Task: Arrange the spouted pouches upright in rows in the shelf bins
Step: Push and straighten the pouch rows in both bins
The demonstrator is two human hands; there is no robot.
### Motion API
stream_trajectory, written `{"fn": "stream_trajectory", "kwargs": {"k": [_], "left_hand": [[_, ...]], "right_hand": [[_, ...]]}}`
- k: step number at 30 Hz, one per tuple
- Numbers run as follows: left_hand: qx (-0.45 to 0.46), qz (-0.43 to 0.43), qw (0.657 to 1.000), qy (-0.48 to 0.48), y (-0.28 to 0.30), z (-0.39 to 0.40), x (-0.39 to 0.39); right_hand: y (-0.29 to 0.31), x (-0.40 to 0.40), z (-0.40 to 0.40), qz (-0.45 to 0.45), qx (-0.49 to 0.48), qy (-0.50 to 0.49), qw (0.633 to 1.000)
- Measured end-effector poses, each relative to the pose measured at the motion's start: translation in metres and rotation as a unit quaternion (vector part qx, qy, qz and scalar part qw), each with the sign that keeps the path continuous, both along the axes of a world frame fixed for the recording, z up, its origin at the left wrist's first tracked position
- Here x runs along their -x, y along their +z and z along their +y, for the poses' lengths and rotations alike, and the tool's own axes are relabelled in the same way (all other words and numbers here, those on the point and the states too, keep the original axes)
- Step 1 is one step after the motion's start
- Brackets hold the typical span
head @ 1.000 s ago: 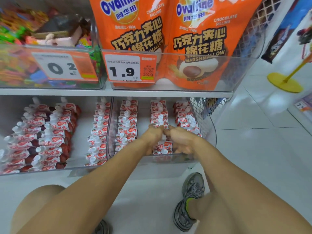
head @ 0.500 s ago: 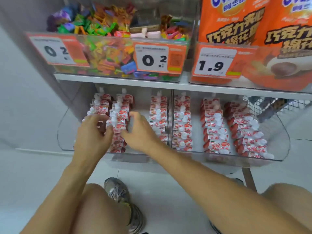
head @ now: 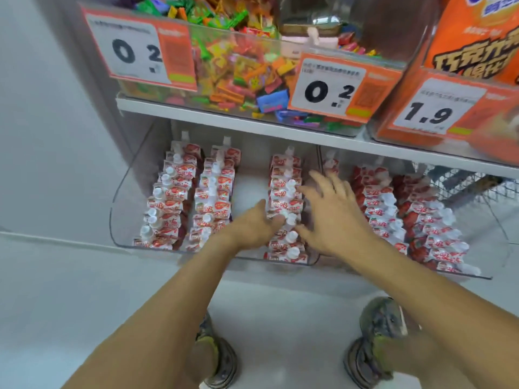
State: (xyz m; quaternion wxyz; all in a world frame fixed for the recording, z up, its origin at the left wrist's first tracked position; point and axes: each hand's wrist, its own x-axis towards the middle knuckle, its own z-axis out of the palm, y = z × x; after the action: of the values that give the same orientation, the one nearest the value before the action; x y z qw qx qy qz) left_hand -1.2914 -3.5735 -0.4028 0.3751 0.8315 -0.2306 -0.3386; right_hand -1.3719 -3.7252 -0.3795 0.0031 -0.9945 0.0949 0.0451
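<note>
Hidden / blurred bits
Right hand (head: 334, 217) motion-blurred, covers pouches in fourth row; left hand (head: 252, 226) fingertips hidden among third-row pouches (head: 285, 204); orange bag (head: 474, 37) cut off at right edge.

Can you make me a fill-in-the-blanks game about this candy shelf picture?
1. The spouted pouches have caps coloured ____.
2. The price tag under the orange bags reads ____.
3. Both hands are at the ____ row from the left in the left bin.

Missing words: white; 1.9; third
</note>
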Motion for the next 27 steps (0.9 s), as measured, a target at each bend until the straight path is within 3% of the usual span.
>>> {"fn": "stream_trajectory", "kwargs": {"k": [3, 9, 17, 22, 27], "left_hand": [[0.061, 0.082, 0.995, -0.013, -0.006, -0.013, 0.003], [0.094, 0.220, 0.969, 0.067, -0.016, -0.017, 0.001], [0.134, 0.165, 0.966, 0.147, -0.018, -0.050, 0.007], [0.138, 0.203, 0.958, 0.145, -0.026, -0.040, -0.006], [0.139, 0.124, 0.955, 0.229, -0.016, -0.062, -0.027]], "right_hand": [[-0.003, 0.020, -0.004, -0.047, -0.197, -0.049, 0.978], [-0.024, 0.029, 0.009, -0.101, -0.260, -0.126, 0.952], [-0.027, 0.029, 0.009, -0.113, -0.295, -0.110, 0.942], [-0.025, 0.030, 0.008, -0.115, -0.316, -0.110, 0.935], [-0.020, 0.031, 0.008, -0.104, -0.315, -0.105, 0.938]]}}
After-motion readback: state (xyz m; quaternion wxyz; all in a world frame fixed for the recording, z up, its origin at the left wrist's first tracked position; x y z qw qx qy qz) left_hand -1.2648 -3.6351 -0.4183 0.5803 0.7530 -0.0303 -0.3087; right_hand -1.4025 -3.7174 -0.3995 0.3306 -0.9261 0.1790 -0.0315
